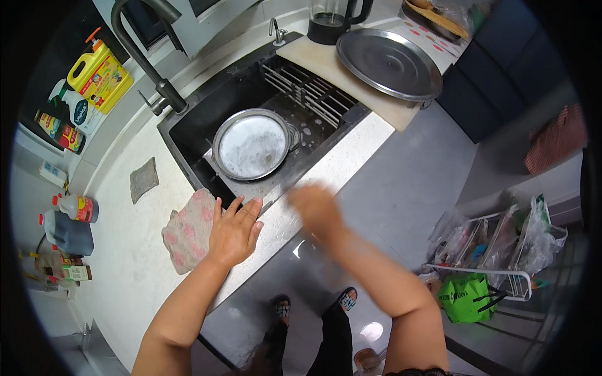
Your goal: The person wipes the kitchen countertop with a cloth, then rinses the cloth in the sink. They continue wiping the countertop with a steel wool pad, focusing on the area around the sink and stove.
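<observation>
My left hand (235,233) rests at the front edge of the counter by the sink's near corner, its fingers spread and holding nothing I can see. Beside it, partly touching, lies a folded grey cloth with pink spots (189,233). My right hand (315,212) is over the counter's front edge, smeared by motion; whether it holds anything is hidden. Beyond both hands, inside the dark sink (195,133), sits a round metal pot (215,150) filled with white, foamy water. A small grey scouring pad (144,180) lies flat on the counter left of the sink.
A faucet (164,88) arches over the sink, and a metal rack (307,91) spans its far right part. A large round lid (390,64) lies on a cutting board (310,55). Bottles line the left wall, including a yellow jug (103,75). A cart (501,274) stands right.
</observation>
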